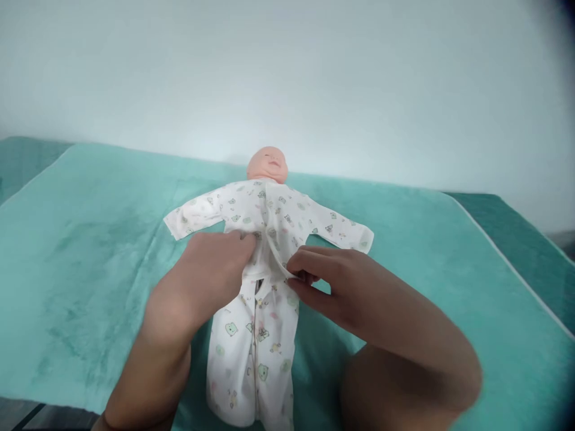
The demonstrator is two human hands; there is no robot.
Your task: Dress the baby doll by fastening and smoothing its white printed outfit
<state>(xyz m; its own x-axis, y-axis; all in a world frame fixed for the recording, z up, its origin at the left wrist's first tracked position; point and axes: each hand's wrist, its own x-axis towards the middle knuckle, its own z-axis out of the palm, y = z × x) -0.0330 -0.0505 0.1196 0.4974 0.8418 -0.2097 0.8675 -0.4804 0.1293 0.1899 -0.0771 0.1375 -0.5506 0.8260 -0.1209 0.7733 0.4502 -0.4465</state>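
A baby doll (268, 163) lies on its back on a teal blanket (81, 239), dressed in a white printed sleepsuit (251, 341) with both sleeves spread out. My left hand (211, 275) rests on the suit's waist at the doll's left side, fingers curled and pressing the cloth near the front opening. My right hand (336, 281) pinches the loose edge of the suit's front flap (276, 251) between thumb and fingers, at waist height. The suit's front is partly open at the middle.
The teal blanket covers a wide flat surface that ends in a white-trimmed edge (507, 257) at the right. A pale wall (287, 72) rises right behind the doll's head. A dark strip of floor (27, 413) shows at the bottom left.
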